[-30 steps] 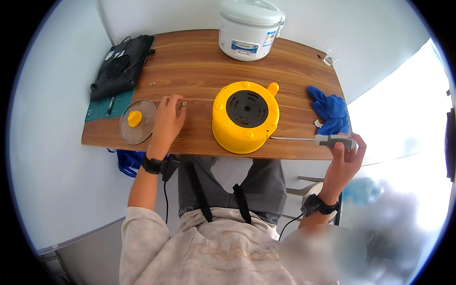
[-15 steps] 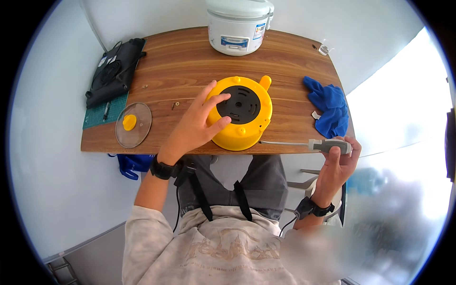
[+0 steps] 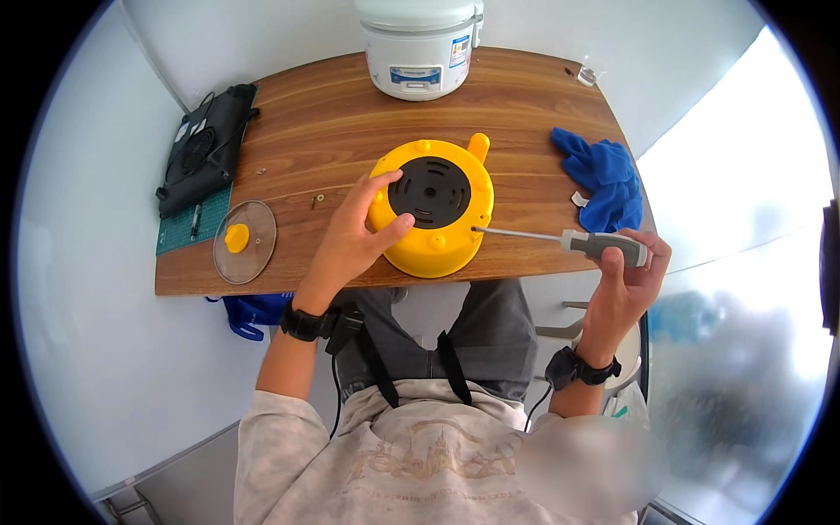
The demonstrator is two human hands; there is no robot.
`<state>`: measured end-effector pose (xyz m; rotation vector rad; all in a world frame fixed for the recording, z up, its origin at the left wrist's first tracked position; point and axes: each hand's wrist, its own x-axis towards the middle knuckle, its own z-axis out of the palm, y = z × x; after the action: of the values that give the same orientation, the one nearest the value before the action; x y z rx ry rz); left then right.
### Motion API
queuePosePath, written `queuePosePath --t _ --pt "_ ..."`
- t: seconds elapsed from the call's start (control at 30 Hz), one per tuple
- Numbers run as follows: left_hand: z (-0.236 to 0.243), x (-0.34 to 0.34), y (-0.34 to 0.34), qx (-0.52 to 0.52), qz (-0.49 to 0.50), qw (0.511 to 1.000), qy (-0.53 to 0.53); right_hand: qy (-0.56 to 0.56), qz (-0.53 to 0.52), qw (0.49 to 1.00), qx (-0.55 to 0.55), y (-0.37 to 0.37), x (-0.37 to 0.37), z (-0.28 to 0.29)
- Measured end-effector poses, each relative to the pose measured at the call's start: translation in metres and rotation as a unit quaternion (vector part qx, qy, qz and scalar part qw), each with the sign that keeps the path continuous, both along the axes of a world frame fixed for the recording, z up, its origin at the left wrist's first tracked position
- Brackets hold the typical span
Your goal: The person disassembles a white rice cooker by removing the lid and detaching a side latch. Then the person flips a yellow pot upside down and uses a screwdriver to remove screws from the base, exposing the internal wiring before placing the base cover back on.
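A yellow electric pot [image 3: 440,257] lies upside down near the table's front edge. Its black slotted base plate [image 3: 448,203] faces up and its short handle points away. My left hand [image 3: 346,236] rests at the pot's left side, thumb and fingers spread over the yellow rim and the edge of the plate. My right hand [image 3: 632,271] is closed around the grey-and-white handle of a screwdriver [image 3: 602,246]. The shaft runs level to the left, and its tip appears to meet the pot's right rim beside a small hole.
A glass lid [image 3: 256,255] with a yellow knob lies at left, near a black appliance [image 3: 194,150] on a green mat [image 3: 171,234]. Small hardware pieces [image 3: 318,200] lie beside the pot. A white rice cooker [image 3: 418,57] stands behind; a blue cloth [image 3: 609,184] lies at right.
The screwdriver tip has moved up from below the pot's right edge onto its rim. My left hand has shifted slightly left on the pot, and the whole view has moved a little.
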<state>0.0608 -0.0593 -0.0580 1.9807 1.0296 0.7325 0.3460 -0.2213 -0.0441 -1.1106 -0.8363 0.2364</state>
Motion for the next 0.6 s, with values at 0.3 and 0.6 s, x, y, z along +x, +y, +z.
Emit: queuePosePath --t 0.3,0.6 --pt "0.018 0.014 -0.006 0.217 -0.056 0.969 0.105 -0.142 0.001 0.989 -0.032 0.029 -0.001 0.017" --pt "0.011 0.02 -0.004 0.295 -0.085 0.936 0.174 -0.402 -0.058 0.91 -0.081 0.044 -0.018 0.069"
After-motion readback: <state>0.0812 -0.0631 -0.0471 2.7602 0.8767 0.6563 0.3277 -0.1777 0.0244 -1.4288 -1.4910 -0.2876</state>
